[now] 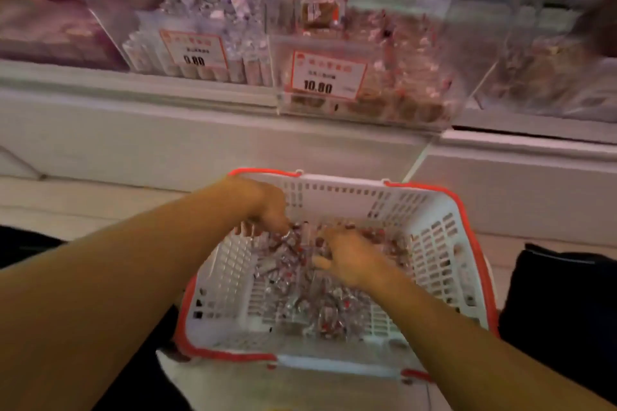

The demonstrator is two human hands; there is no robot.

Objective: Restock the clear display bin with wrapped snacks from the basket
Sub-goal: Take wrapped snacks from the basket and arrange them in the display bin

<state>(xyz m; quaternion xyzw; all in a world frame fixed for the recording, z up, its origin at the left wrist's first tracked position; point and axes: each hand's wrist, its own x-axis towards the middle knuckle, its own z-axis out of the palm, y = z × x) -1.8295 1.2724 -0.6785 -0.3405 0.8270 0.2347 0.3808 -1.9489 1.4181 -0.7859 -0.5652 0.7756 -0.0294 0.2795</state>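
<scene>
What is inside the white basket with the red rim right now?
The basket holds a loose layer of wrapped snacks. Both hands reach in: left hand and right hand. Snacks beneath the hands are covered.

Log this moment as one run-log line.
stage: gathering | left hand: gripping wrapped snacks | right hand: on snacks | basket: stocked | display bin: untouched

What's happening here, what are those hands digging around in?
A person is reaching both hands into a white basket with red trim, gathering wrapped snacks from its bottom. The left hand curls around a few pieces near the far left corner; the right hand is pressed into the pile, its grip unclear. The clear display bin on the shelf above, price-tagged 10.80, already holds some snacks.
</scene>
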